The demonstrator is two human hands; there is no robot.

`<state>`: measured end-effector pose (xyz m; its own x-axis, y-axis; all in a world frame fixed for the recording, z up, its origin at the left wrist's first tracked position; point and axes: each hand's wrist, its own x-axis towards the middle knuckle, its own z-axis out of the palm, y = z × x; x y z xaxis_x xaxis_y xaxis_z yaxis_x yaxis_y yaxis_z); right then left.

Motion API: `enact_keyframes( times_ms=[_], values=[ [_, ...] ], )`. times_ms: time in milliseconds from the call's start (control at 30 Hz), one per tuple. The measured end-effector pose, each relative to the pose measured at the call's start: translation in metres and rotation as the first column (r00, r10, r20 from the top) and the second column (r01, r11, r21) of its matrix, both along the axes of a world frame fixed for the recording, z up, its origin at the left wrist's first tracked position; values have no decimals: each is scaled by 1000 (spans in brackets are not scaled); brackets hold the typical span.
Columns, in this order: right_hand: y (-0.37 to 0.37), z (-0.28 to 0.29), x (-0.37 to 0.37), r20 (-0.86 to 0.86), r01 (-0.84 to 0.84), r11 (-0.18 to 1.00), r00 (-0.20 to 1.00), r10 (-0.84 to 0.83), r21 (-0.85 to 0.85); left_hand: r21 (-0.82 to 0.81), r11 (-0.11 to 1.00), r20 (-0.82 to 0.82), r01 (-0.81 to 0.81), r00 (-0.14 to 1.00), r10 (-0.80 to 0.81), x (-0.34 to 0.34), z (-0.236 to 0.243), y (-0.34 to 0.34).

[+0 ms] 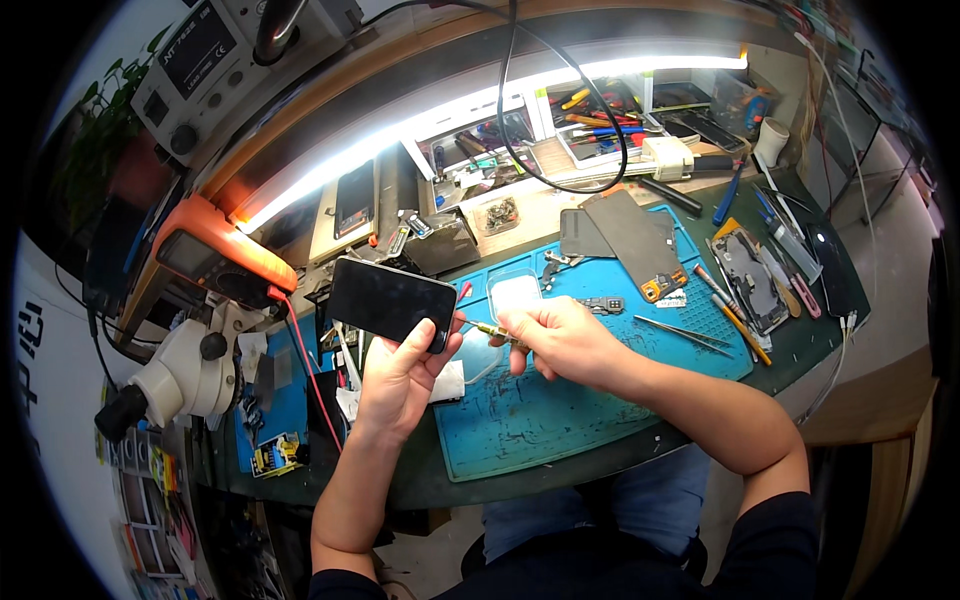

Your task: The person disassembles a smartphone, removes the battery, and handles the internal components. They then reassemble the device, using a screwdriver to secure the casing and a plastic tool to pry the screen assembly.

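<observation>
A black smartphone (pixel 388 302) is gripped at its lower end by my left hand (pixel 398 378), thumb over the dark screen. My right hand (pixel 568 342) is closed around a small screwdriver (pixel 492 331) with a yellowish-green handle. Its thin shaft points left at the phone's short edge; whether the tip touches a screw I cannot tell. Both hands are above the blue work mat (pixel 545 435). Just beyond the right hand sits a small clear tray (pixel 514 286) with white inside. A clear round lid-like piece (pixel 484 362) lies under the hands.
Tweezers (pixel 685 335), a loose phone screen (pixel 635 240) and an opened phone frame (pixel 752 280) lie to the right. On the left stand an orange multimeter (pixel 225 258) with a red lead and a white microscope (pixel 185 378). A black cable (pixel 625 140) loops down over the back shelf.
</observation>
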<state>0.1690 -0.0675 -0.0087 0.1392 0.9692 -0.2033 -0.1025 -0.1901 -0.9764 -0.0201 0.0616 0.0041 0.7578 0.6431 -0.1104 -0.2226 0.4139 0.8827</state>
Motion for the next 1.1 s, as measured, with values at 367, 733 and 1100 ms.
enact_keyframes(
  times_ms=[367, 733, 1100],
  values=[
    [0, -6, -4, 77, 79, 991, 993, -87, 104, -8, 1000, 15, -22, 1000, 22, 2, 3, -2],
    [2, -9, -6, 196, 73, 978, 974, -112, 197, 6, 1000, -2, -17, 1000, 17, 1, 5, -2],
    [-1, 4, -6, 1, 16, 1000, 1000, -16, 8, 9, 1000, -15, 11, 1000, -11, 0, 5, 0]
  ],
)
